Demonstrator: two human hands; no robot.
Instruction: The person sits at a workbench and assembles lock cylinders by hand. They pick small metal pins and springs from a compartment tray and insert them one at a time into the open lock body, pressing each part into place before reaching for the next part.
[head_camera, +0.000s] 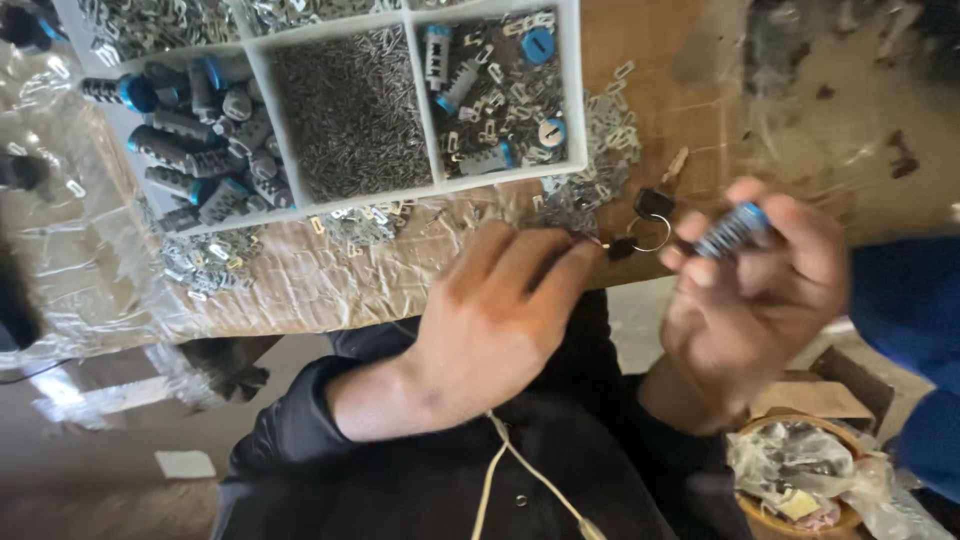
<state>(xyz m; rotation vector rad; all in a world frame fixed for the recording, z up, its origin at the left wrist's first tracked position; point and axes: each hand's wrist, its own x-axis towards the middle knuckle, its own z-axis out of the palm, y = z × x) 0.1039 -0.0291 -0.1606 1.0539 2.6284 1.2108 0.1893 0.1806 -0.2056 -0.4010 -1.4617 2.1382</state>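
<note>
I am gripping a blue-ended lock cylinder (733, 232) in my closed right hand (750, 300) above the table edge (400, 290), my left hand (495, 320) half-curled and empty beside the dangling keys (645, 225), which, I judge, could snag and drop.

Clear crinkled plastic bag (810, 465) — bottom right, in basket (790, 520).

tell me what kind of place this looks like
Probably a small workshop bench for putting locks together. A white divided tray holds sorted pins, clips and blue-ended lock cylinders. The right hand holds one cylinder with a key ring; the left hand picks at loose clips.
</note>
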